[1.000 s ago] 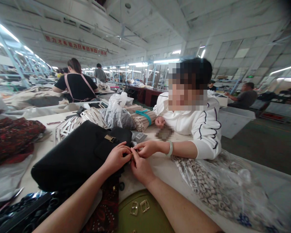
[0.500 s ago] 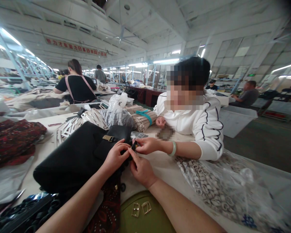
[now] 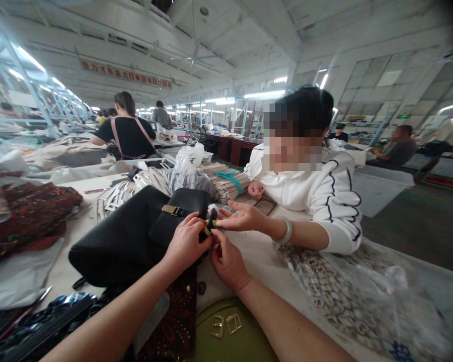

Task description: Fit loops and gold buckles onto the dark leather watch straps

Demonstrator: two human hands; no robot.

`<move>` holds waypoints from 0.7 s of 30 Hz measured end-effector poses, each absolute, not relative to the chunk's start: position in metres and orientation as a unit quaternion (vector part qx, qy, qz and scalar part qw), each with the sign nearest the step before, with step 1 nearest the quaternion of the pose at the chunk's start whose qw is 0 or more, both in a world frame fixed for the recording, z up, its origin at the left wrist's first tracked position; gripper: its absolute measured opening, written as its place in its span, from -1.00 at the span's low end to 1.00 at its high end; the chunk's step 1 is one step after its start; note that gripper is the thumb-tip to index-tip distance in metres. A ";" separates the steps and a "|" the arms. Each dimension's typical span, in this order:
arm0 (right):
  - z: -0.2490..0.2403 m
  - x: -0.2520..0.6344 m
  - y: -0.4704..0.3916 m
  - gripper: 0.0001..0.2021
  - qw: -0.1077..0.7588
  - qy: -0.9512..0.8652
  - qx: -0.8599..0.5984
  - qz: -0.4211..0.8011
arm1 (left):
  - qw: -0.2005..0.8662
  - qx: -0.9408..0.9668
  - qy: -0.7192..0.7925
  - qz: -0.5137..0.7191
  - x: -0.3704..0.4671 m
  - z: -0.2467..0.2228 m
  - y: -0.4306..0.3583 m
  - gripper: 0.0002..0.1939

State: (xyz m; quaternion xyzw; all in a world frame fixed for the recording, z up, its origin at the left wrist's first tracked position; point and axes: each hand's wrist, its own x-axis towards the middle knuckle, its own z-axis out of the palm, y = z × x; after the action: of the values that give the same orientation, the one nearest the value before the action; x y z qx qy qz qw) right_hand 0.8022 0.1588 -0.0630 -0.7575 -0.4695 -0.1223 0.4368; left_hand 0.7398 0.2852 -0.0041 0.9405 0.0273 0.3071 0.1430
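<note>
Between my two hands is a small black strap with a gold-coloured buckle (image 3: 210,221), its end looped upward. My left hand (image 3: 186,239) pinches it from the left, close to the flap of a black bag (image 3: 117,241). My right hand (image 3: 228,261) grips its lower end between thumb and fingers. A co-worker's hand (image 3: 241,216) with a pale bracelet is just right of the strap, fingers extended; whether it touches the strap I cannot tell. On the bag's flap shows a gold clasp (image 3: 170,209).
Two loose gold buckles (image 3: 226,325) lie on a green round surface (image 3: 245,347) before me. A clear bag of rings (image 3: 324,286) is at right, with bundled strips (image 3: 226,182) behind. Patterned red cloth (image 3: 30,216) and black straps (image 3: 60,327) are at left.
The co-worker's fingers have opened out from the strap and drawn slightly right. More of the strap and its gold buckle shows between my hands. The whole view has shifted a little.
</note>
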 end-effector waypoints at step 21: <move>-0.069 0.800 0.156 -0.82 0.364 -0.508 -0.780 -0.006 | 0.043 0.920 0.266 0.283 0.697 0.136 0.330 -0.76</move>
State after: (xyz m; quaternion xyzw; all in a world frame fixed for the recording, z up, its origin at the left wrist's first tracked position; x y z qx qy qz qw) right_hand 0.8004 0.1557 -0.0693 -0.7804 -0.5085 -0.0057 0.3638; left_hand 0.6967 0.3305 0.1364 0.9204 0.2663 0.2829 0.0431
